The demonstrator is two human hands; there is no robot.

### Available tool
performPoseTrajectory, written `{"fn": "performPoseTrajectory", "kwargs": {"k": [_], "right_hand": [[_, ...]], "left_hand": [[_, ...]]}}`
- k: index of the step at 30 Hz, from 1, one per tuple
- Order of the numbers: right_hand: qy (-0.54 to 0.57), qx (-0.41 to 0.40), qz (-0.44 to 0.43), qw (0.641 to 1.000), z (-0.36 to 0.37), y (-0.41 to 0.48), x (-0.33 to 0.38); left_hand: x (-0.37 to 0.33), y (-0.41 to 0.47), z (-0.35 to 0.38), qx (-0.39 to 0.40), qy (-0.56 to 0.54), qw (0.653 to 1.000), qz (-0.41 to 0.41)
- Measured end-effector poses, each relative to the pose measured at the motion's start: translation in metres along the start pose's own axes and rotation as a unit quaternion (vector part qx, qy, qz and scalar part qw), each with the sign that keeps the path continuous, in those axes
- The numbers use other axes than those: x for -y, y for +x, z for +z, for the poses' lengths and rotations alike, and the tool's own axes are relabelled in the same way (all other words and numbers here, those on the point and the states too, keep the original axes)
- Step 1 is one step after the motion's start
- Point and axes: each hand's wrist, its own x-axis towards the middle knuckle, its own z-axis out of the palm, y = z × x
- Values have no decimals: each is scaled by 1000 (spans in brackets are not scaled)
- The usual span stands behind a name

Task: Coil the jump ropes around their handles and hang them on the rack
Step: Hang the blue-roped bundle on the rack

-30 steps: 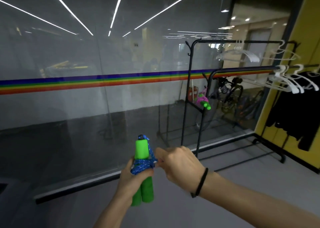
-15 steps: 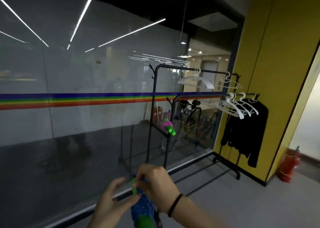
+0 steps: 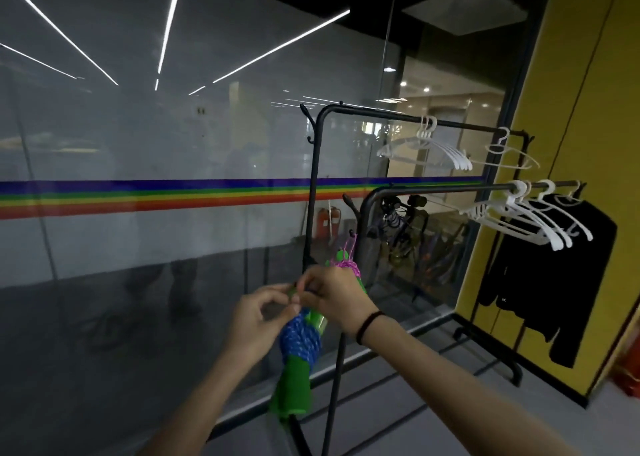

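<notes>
Both hands, L (image 3: 258,313) & R (image 3: 334,294), fingertips pinched on top of blue-rope bundle (image 3: 299,338) w/ green handles.

Setting: indoor corridor or lobby of an office-type or commercial building. Evidence: long frosted glass partition wall (image 3: 173,150) bearing a horizontal rainbow stripe (image 3: 156,197); linear ceiling lights mirrored in the glass; grey hard floor (image 3: 433,421); yellow wall panels (image 3: 571,74) at right; two black metal garment racks (image 3: 313,185) with white plastic hangers (image 3: 429,150) and one black garment (image 3: 554,282); red fire extinguisher (image 3: 628,376) on the floor at far right; bicycles (image 3: 398,220) dimly visible behind the glass.
</notes>
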Motion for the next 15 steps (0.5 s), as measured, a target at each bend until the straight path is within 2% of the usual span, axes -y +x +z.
{"fn": "performPoseTrajectory", "kwargs": {"k": [4, 9, 15], "right_hand": [[-21, 7, 29, 999, -14, 49, -41], [-14, -68, 83, 994, -34, 111, -82], [-135, -136, 132, 973, -50, 167, -108]], "left_hand": [[11, 67, 23, -27, 87, 995, 50], [6, 163, 46, -21, 168, 981, 95], [-2, 252, 73, 69, 187, 976, 92]]}}
